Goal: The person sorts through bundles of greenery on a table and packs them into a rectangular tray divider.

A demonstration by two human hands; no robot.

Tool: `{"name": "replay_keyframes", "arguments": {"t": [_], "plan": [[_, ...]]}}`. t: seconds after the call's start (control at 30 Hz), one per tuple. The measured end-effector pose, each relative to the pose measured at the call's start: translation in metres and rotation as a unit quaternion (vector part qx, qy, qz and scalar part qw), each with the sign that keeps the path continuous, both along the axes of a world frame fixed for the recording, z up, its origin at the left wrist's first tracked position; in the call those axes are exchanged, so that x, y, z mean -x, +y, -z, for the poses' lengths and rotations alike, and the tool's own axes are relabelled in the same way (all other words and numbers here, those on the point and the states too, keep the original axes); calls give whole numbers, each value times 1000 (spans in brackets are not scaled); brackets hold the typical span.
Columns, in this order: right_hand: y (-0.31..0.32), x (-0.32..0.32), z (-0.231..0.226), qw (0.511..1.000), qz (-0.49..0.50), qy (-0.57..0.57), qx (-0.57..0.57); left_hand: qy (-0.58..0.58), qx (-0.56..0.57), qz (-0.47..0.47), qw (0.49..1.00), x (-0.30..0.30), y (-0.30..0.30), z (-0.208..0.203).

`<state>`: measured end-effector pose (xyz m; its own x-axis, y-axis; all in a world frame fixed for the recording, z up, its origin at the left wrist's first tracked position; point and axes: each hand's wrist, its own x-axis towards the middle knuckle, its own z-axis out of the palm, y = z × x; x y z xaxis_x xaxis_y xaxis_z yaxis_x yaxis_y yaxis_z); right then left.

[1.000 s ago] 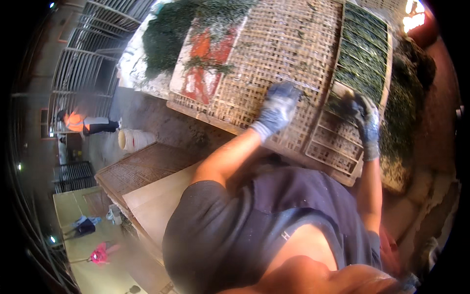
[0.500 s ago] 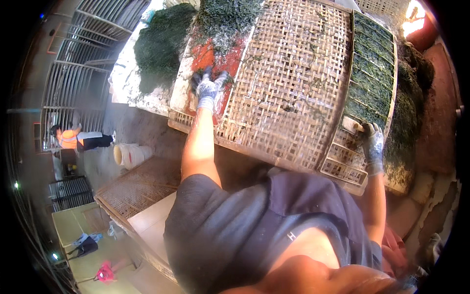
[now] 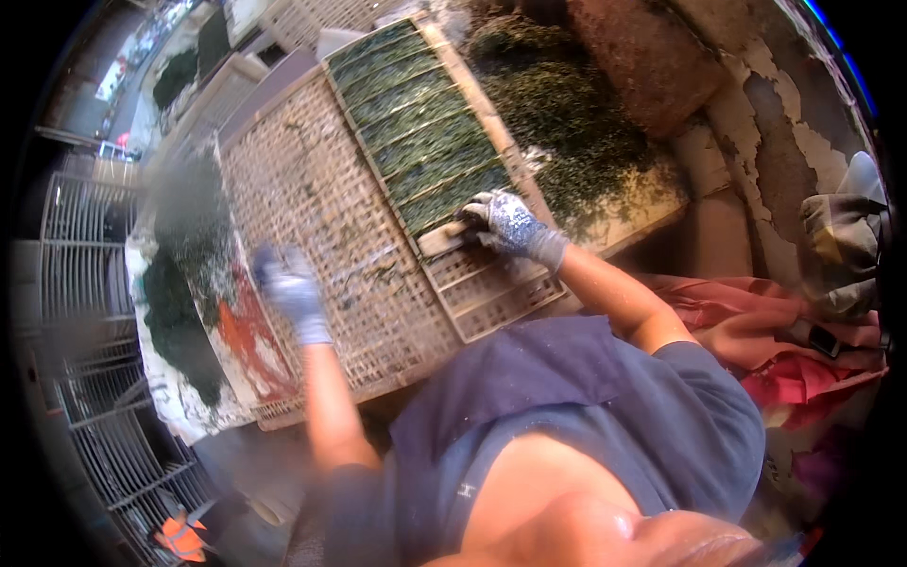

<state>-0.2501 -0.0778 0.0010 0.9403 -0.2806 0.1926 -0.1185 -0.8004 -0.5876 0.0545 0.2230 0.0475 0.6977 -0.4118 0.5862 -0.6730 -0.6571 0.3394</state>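
Observation:
My left hand (image 3: 291, 291), in a grey-blue work glove, hovers over or touches the left part of a woven bamboo mat (image 3: 312, 203). Motion blurs its fingers. In a matching glove, my right hand (image 3: 515, 225) is closed around a pale, block-like tool (image 3: 440, 238), whose dark grip lies partly under the fingers. The tool rests at the near end of a slatted rectangular frame (image 3: 501, 304) lying on the mat. Dark green, seaweed-like shreds (image 3: 420, 123) fill the frame's far compartments; the nearest ones show bare weave.
Left of the mat are more green shreds (image 3: 175, 321) and a red, worn surface (image 3: 250, 335). Another green heap (image 3: 567, 104) lies to the right, near a peeling wall (image 3: 779, 142). Metal racks (image 3: 94, 378) stand at far left. A person in an orange vest (image 3: 181, 537) is at lower left.
The whole view has turned. My left hand has left the red surface and come right, over the mat. My right hand keeps hold of the pale tool at the frame's near end.

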Motion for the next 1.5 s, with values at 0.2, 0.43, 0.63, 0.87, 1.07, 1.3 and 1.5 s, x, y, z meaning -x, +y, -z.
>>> {"name": "replay_keyframes", "arguments": {"t": [0.2,0.43,0.63,0.87,1.07,1.3,1.5], "plan": [[-155,50,19,961,202,-79,-174,37,-147,258,954,224,-181,32],[-314,33,82,866,453,171,-124,-3,-404,145,903,239,-208,54],[-265,-41,79,912,253,316,68,10,-432,124,893,238,-199,62],[-345,-30,68,941,270,166,-116,8,-368,129,921,241,-191,63],[-278,77,127,973,178,128,70,28,-357,164,919,237,-211,54],[-311,74,-26,959,222,-163,-61,22,-312,174,934,235,-204,50],[-347,77,-81,940,162,-220,-205,2,-283,184,941,236,-197,53]]}}
